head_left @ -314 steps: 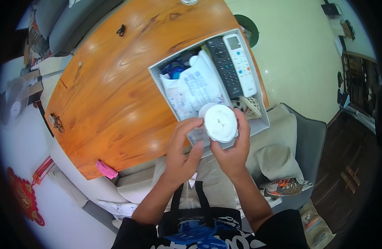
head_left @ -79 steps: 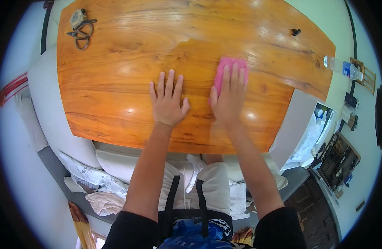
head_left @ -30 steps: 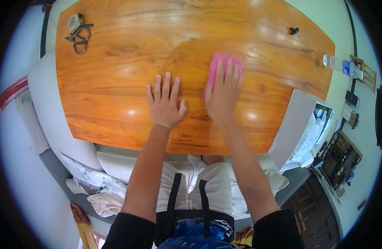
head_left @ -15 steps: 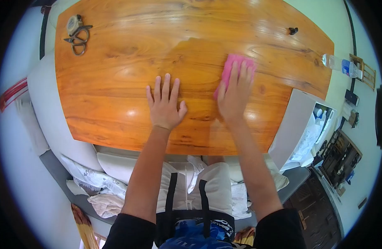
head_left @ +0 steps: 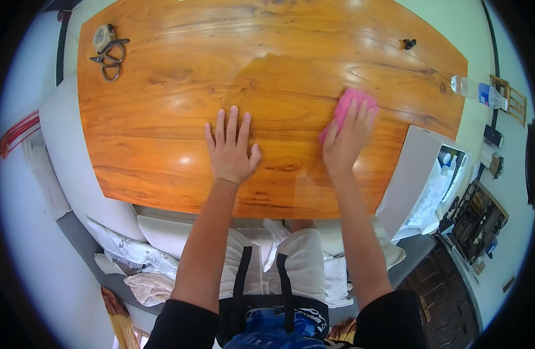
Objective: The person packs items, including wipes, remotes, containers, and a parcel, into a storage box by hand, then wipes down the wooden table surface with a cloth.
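Note:
My left hand (head_left: 231,154) lies flat on the orange wooden table (head_left: 162,134), fingers spread, holding nothing. Over to the right, my right hand (head_left: 349,136) presses a pink cloth (head_left: 347,106) against the tabletop. The fingers of that hand lie over the cloth, whose edges show on both sides of them. A darker patch of wood begins beyond my left hand and reaches toward the cloth.
At the table's far left are scissors (head_left: 111,58) and a tape measure (head_left: 104,37). A small black object (head_left: 409,44) lies at the far right. A plastic bottle (head_left: 480,92) and a white box (head_left: 410,174) holding several items are at the right edge.
Since the earlier wiping frames, my right hand and the pink cloth have moved right across the table. My left hand has stayed nearly in place. In the oldest frame, both hands were at a white roll over the box.

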`<state>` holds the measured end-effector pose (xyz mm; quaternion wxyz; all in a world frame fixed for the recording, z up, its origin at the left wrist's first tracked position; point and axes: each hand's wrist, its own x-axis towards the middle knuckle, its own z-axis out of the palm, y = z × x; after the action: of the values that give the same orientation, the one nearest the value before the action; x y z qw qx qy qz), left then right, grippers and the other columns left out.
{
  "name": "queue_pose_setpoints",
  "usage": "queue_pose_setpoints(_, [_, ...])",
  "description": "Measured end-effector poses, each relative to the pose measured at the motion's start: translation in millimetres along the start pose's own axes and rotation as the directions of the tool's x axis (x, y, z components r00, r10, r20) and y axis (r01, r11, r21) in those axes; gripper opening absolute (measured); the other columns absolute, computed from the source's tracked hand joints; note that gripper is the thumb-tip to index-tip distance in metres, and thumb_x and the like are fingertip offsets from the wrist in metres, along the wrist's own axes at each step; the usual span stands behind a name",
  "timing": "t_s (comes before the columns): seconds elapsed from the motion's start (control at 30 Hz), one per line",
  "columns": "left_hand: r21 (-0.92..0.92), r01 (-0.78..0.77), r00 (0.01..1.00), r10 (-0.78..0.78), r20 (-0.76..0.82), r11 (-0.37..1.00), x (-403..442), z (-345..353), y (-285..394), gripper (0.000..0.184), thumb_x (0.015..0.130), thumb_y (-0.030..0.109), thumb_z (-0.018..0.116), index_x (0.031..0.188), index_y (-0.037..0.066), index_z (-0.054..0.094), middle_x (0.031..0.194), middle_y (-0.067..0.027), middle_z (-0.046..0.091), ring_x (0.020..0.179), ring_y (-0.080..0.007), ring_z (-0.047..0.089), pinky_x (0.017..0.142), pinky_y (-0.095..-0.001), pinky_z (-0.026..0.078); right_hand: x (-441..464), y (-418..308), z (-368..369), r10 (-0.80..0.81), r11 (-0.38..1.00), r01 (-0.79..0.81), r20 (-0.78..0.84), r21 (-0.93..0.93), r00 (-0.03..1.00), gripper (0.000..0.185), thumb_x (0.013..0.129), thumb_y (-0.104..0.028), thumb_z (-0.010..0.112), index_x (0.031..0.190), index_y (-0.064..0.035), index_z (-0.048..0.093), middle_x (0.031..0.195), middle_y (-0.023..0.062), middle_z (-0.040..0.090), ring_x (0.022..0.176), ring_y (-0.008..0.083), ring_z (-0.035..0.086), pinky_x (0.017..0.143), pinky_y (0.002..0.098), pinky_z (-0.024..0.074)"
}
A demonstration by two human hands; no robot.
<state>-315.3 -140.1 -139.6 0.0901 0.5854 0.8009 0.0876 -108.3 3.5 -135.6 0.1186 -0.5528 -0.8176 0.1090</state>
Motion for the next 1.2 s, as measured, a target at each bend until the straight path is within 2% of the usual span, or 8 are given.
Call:
queue_pose_setpoints(0.13, [-0.001,-0.007,1.0,0.007,-0.019,1.0,1,0,0,0.069,0.083,0.031,0.054,0.148,0.01,0.045,0.159,-0.0142,0.032,0.148,-0.037,0.027,0.119,-0.0601,0.014,-70,-15,-11,-0.102,0.992,0.087,0.165,0.092,0.981,0.063,0.094,-0.019,0.053,0.152,-0.0048,0.034,0.158,0.0234,0.027,0.147,0.0472,0.02,0.119,0.0601,0.0146])
queue_pose_setpoints(0.23, [0.007,-0.021,1.0,0.021,-0.02,1.0,2,1,-1,0.068,0.084,0.031,0.053,0.148,0.01,0.045,0.159,-0.0146,0.033,0.148,-0.037,0.027,0.119,-0.0599,0.014,-49,17,-21,-0.171,0.984,0.153,0.244,0.089,0.955,0.065,0.092,-0.019,0.056,0.152,-0.0046,0.034,0.159,0.0232,0.026,0.147,0.048,0.02,0.119,0.06,0.0142])
queue_pose_setpoints(0.43, [0.01,-0.007,1.0,0.007,-0.004,1.0,0,-2,0,0.065,0.086,0.031,0.051,0.147,0.01,0.046,0.159,-0.0154,0.033,0.147,-0.0375,0.027,0.119,-0.0599,0.014,20,31,-2,0.061,0.998,-0.062,-0.036,-0.028,0.997,0.07,0.087,-0.018,0.06,0.151,-0.0053,0.036,0.159,0.0212,0.027,0.148,0.0441,0.022,0.119,0.0597,0.0168])
queue_pose_setpoints(0.6, [0.014,-0.019,0.999,0.019,-0.037,1.0,0,2,0,0.064,0.087,0.031,0.049,0.147,0.009,0.046,0.159,-0.0155,0.033,0.147,-0.0376,0.027,0.119,-0.0599,0.015,-61,-16,-17,-0.108,0.992,0.094,0.167,0.086,0.98,0.069,0.086,-0.016,0.059,0.151,-0.0058,0.037,0.159,0.0212,0.029,0.147,0.0433,0.024,0.117,0.0613,0.0191])
queue_pose_setpoints(0.73, [0.003,-0.017,0.999,0.017,-0.03,1.0,2,1,0,0.063,0.088,0.031,0.048,0.147,0.009,0.046,0.159,-0.015,0.033,0.148,-0.0376,0.026,0.119,-0.06,0.015,-63,11,-17,-0.271,0.96,0.236,0.286,0.153,0.919,0.069,0.085,-0.016,0.059,0.151,-0.007,0.038,0.159,0.0209,0.029,0.147,0.0432,0.024,0.116,0.0623,0.0198])
queue_pose_setpoints(0.93, [0.027,-0.02,1.0,0.021,-0.02,0.999,0,3,-1,0.065,0.088,0.031,0.049,0.149,0.01,0.042,0.16,-0.0143,0.03,0.148,-0.0371,0.024,0.119,-0.0595,0.014,2,19,-2,0.103,0.995,-0.103,-0.035,-0.001,0.994,0.077,0.082,-0.023,0.066,0.151,-0.0066,0.036,0.158,0.022,0.029,0.147,0.0432,0.023,0.117,0.0608,0.0196])
queue_pose_setpoints(1.03, [0.044,-0.028,0.999,0.029,-0.016,0.999,0,2,-1,0.066,0.089,0.031,0.05,0.15,0.01,0.04,0.161,-0.014,0.029,0.149,-0.0368,0.024,0.119,-0.0589,0.014,-24,-15,-2,0.109,0.991,-0.105,-0.044,0.085,0.993,0.079,0.082,-0.025,0.069,0.151,-0.005,0.036,0.158,0.0224,0.029,0.147,0.0435,0.023,0.117,0.0604,0.0195])
queue_pose_setpoints(1.2, [0.033,-0.073,0.997,0.074,-0.021,0.997,3,1,-5,0.069,0.089,0.034,0.053,0.152,0.009,0.037,0.161,-0.0154,0.028,0.149,-0.0382,0.021,0.118,-0.0601,0.013,-101,-69,-11,0.2,0.971,-0.212,0.119,0.107,0.973,0.079,0.083,-0.025,0.069,0.151,-0.0048,0.036,0.158,0.0217,0.028,0.147,0.0432,0.023,0.118,0.0602,0.0183])
